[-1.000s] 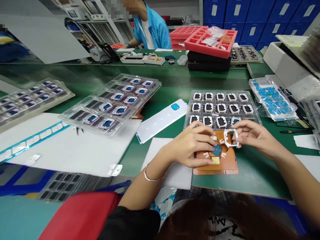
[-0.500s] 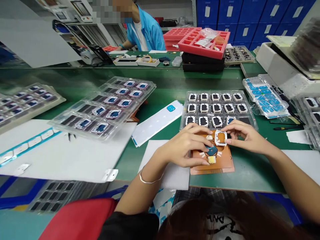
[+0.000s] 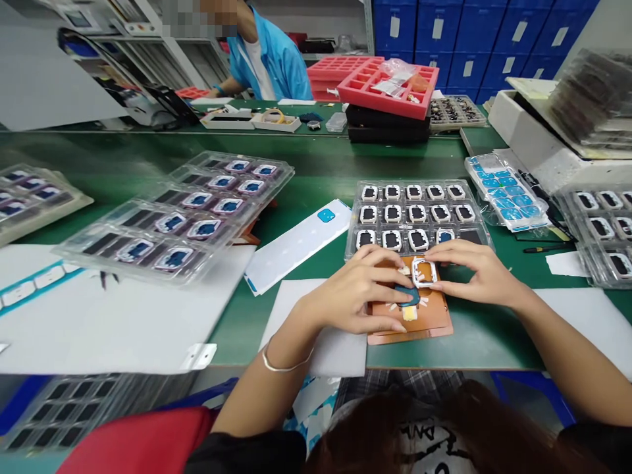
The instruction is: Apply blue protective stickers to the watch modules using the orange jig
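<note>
An orange-brown jig plate [image 3: 432, 324] lies on the bench in front of me, with a dark blue square piece [image 3: 407, 297] and a small yellow-white part [image 3: 410, 313] on it. My left hand [image 3: 363, 289] reaches over the plate from the left, fingers spread, with fingertips resting on the blue piece. Between thumb and fingers, my right hand [image 3: 476, 273] grips a white square watch-case frame [image 3: 423, 272] by its right side, at the plate's upper right. Part of the blue piece is hidden under my left fingers.
Behind the plate stands a clear tray [image 3: 405, 226] of white frames. A tilted tray [image 3: 185, 227] of cases is at left, beside a white strip sheet [image 3: 296, 249]. Blue-film parts [image 3: 508, 191] lie right. Across the bench sits a person in a blue shirt [image 3: 274, 56].
The whole view has shifted slightly, so things appear farther left. My right fingers have straightened along the frame's top edge. My left hand stays over the blue piece.
</note>
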